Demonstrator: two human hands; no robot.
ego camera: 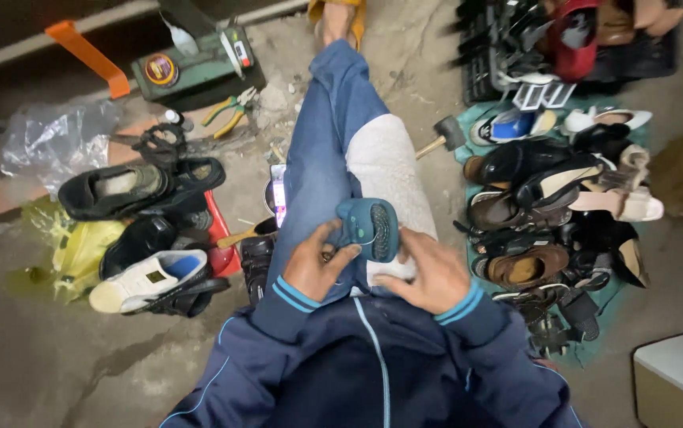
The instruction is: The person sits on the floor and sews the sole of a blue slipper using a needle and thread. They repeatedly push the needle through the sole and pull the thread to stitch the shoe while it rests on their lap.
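Sitting low, legs stretched out, dark blue jacket sleeves [373, 357] filling the near edge. Gripping a small teal shoe [369, 228] from both sides over the lap: left hand [313, 265] clasping its left edge with thumb and fingers, right hand [428, 273] wrapping the lower right, fingers curled underneath. Holding the shoe sole-up, or so it seems, the dark ribbed oval facing the camera. Resting it just above a pale grey cloth [385, 170] draped over the blue trouser leg [321, 158]. Lying beside the left knee: a phone [279, 194] with a lit screen, then a white sneaker [147, 277] and several black shoes [131, 190] on the concrete floor [56, 364]. Further off on that side, pliers [230, 111], a round tin [161, 70] on a green box [198, 71]. Spreading on the right, a heap of brown and black footwear [547, 214] on a teal mat, a hammer [443, 135] touching its near corner.
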